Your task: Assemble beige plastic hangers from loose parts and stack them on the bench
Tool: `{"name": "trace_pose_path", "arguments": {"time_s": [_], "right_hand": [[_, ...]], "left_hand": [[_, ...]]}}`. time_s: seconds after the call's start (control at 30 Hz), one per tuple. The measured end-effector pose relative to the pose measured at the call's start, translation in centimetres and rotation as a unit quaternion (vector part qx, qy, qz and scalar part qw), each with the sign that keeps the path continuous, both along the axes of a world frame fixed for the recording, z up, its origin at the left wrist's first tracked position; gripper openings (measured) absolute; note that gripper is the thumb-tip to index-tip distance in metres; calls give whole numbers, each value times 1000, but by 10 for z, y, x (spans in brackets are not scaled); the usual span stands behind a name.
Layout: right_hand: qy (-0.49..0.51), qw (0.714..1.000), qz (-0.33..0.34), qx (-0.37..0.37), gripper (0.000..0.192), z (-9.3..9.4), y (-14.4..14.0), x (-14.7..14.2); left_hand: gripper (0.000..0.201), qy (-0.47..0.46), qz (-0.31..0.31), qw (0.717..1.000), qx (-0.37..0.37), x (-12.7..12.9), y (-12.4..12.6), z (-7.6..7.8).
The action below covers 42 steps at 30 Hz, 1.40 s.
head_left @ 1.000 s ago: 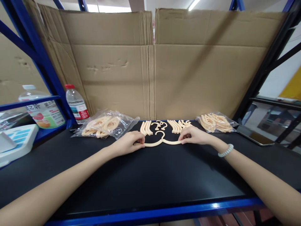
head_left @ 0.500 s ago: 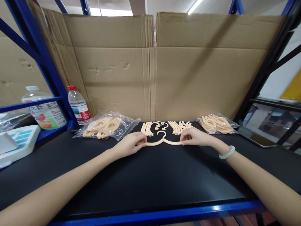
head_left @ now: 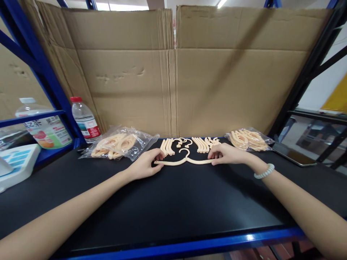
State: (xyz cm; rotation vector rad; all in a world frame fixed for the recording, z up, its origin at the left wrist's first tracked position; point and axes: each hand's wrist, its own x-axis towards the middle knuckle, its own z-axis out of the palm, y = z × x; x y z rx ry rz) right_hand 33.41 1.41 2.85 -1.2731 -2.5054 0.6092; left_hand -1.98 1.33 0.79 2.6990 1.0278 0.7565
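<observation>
A cream plastic hanger [head_left: 184,160] with a small hook lies flat on the black shelf top [head_left: 173,202]. My left hand [head_left: 145,165] pinches its left end, and my right hand [head_left: 226,154] grips its right end; a pale bead bracelet [head_left: 264,171] sits on that wrist. Just behind the hanger lie loose cream parts: a row of left arms [head_left: 167,146], a few small hooks [head_left: 183,142] and a row of right arms [head_left: 206,143].
Two clear bags of cream hanger parts lie at the back, one on the left [head_left: 118,146] and one on the right [head_left: 248,140]. A water bottle [head_left: 82,119] stands by the blue post. Cardboard sheets [head_left: 173,72] wall the back. A tablet [head_left: 294,155] lies at right.
The hanger has straightened out flat between my hands. My left fingers have slid outward to its tip. The view has shifted slightly.
</observation>
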Motion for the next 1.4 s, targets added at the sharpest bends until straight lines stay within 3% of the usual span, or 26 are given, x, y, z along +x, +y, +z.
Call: {"name": "trace_pose_path", "arguments": {"time_s": [0.17, 0.6, 1.4], "right_hand": [[3, 1000, -16, -25, 17, 1, 3, 9], [-18, 999, -51, 1, 16, -2, 3, 5], [-20, 998, -52, 10, 10, -2, 1, 2]], "left_hand": [[6, 16, 27, 999, -10, -4, 3, 3], [4, 11, 35, 999, -8, -5, 6, 0], [7, -3, 42, 999, -13, -5, 3, -3]]}}
